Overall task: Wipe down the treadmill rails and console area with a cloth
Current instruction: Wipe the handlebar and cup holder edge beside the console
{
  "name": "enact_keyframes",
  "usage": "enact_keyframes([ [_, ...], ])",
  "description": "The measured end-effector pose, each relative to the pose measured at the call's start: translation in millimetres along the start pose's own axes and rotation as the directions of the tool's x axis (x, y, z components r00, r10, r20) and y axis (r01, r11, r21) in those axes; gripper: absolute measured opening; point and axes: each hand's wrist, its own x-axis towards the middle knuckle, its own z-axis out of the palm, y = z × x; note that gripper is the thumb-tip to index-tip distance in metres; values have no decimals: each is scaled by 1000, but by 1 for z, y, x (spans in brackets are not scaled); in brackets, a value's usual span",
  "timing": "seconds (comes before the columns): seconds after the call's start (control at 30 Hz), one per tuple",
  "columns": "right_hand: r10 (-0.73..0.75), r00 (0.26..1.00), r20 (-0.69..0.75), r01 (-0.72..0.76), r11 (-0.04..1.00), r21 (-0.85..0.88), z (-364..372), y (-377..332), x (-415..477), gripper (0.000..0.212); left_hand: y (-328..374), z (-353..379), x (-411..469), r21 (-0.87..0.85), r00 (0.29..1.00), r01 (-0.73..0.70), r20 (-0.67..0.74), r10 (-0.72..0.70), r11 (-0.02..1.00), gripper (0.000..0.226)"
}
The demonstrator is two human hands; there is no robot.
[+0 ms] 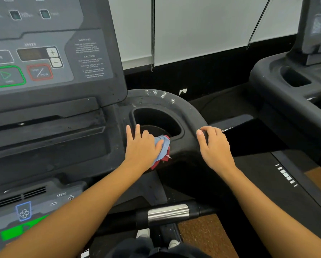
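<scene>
My left hand (pixel 141 146) presses a blue and red cloth (pixel 164 148) flat against the near rim of the black cup holder (pixel 174 116) on the treadmill's right console wing. Its fingers lie spread over the cloth, with part of the cloth hidden beneath the palm. My right hand (pixel 214 146) rests on the curved black rail (pixel 191 116) just right of the cup holder, fingers curled over its edge and holding nothing else. White dusty marks (pixel 160 94) dot the rail's far curve. The grey console panel (pixel 50 58) with speed buttons fills the upper left.
A handlebar with a steel grip sensor (pixel 168 213) crosses below my arms. A lower control panel (pixel 35 207) sits at bottom left. A second treadmill (pixel 293 77) stands at right. White window blinds (pixel 202 28) hang behind. My shoes (pixel 143 233) show on the belt.
</scene>
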Motion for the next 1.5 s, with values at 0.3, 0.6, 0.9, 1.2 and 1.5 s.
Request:
enact_keyframes([
  [0.3,-168,986,5,163,965,203,14,-36,9,27,39,-8,23,-179,998,25,-45,-33,983,54],
  [0.6,-202,975,94,155,918,366,39,-67,8,28,1,12,-10,-80,962,5,-273,-27,997,57],
  [0.9,-258,957,136,213,936,282,54,-74,9,21,-24,23,-45,20,930,210,-312,-194,977,37],
  [1.2,-280,947,155,230,933,277,55,-83,7,22,-47,4,-7,-128,930,343,-89,-356,930,47],
  [1.5,-255,953,162,203,938,282,57,-82,3,20,-33,11,-52,-158,927,318,-153,-341,935,49],
])
